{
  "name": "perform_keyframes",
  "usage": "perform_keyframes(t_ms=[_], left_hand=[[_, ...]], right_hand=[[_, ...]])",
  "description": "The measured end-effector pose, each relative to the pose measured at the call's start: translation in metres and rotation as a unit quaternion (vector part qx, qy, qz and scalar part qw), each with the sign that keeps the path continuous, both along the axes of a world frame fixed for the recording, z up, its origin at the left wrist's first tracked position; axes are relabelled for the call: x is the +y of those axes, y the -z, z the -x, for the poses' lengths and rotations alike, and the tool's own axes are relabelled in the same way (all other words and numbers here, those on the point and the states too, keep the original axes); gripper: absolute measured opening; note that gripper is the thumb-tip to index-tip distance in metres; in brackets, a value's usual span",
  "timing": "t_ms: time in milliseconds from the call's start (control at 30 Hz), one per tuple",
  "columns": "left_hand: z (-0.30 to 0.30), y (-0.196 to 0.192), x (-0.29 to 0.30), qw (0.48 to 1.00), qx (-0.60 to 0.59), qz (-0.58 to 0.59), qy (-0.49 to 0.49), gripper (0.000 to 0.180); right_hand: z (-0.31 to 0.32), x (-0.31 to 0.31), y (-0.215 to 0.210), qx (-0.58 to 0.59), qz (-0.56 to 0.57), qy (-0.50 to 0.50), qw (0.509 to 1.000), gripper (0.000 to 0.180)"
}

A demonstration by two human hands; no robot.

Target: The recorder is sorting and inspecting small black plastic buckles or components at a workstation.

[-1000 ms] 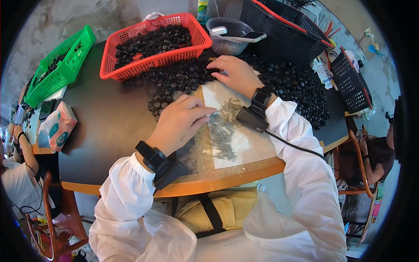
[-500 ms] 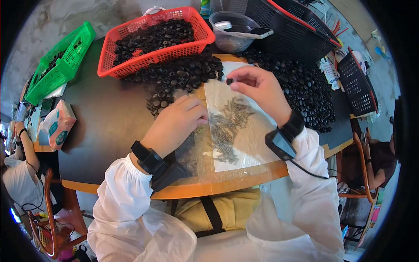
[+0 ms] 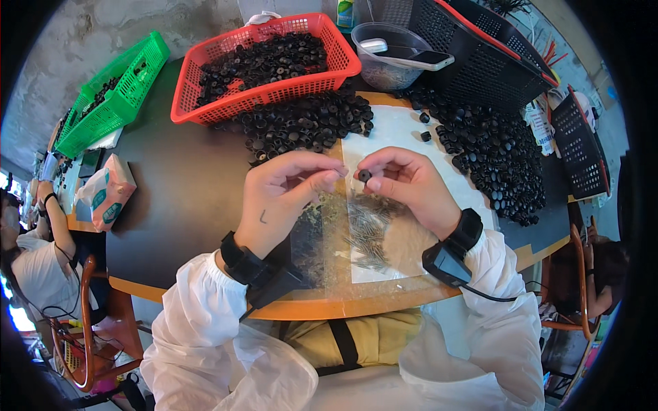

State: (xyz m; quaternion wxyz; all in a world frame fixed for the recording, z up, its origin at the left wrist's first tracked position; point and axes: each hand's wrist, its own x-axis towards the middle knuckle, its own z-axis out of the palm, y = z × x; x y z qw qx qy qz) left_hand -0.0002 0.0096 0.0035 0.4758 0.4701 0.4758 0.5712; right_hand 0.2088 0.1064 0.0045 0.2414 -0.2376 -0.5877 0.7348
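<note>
A small round black cap [image 3: 364, 176] with a hole in its centre is pinched between the thumb and fingers of my right hand [image 3: 418, 192]. Close beside it on the left, my left hand [image 3: 281, 195] has thumb and forefinger drawn together; whatever sits between those fingertips is too small to make out. Both hands hover over the table, their fingertips nearly meeting. Beneath them, a spread of thin metal pins [image 3: 369, 236] lies on a white sheet [image 3: 391, 272] under clear plastic.
Black ring-shaped parts [image 3: 308, 123] lie heaped before a red basket [image 3: 264, 90] of similar pieces. Black caps [image 3: 497, 154] cover the right side. Behind are a clear tub [image 3: 380, 72] with a phone [image 3: 415, 56] across it and black crates [image 3: 473, 68]. A tissue pack [image 3: 112, 192] stands left.
My left hand has risen from beside the pins, its fingertips now near the black cap. My right hand has come down and turned, showing the cap's holed face. The whole view has shifted slightly.
</note>
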Motion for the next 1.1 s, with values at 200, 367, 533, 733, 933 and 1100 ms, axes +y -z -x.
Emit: perform_keyframes(t_ms=[200, 367, 533, 733, 933, 1100], left_hand=[[-0.004, 0.007, 0.002, 0.985, 0.113, -0.128, -0.031, 0.018], [-0.007, 0.008, 0.002, 0.981, 0.145, -0.124, -0.038, 0.018], [-0.006, 0.008, 0.002, 0.974, 0.173, -0.135, -0.057, 0.019], [-0.006, 0.009, 0.003, 0.978, 0.159, -0.124, -0.06, 0.017], [-0.007, 0.004, 0.001, 0.934, 0.29, -0.197, -0.072, 0.02], [-0.008, 0.004, 0.0, 0.942, 0.269, -0.193, -0.06, 0.021]], right_hand=[[0.006, -0.007, 0.006, 0.043, -0.005, 0.007, 0.999, 0.022], [0.006, -0.011, 0.003, 0.041, 0.024, -0.007, 0.999, 0.021], [0.006, -0.013, 0.002, 0.035, 0.02, -0.002, 0.999, 0.02], [0.006, -0.012, 0.003, 0.044, 0.019, -0.002, 0.999, 0.021], [0.006, -0.014, 0.003, 0.032, 0.01, 0.006, 0.999, 0.022], [0.006, -0.015, 0.004, 0.041, 0.026, 0.017, 0.999, 0.022]])
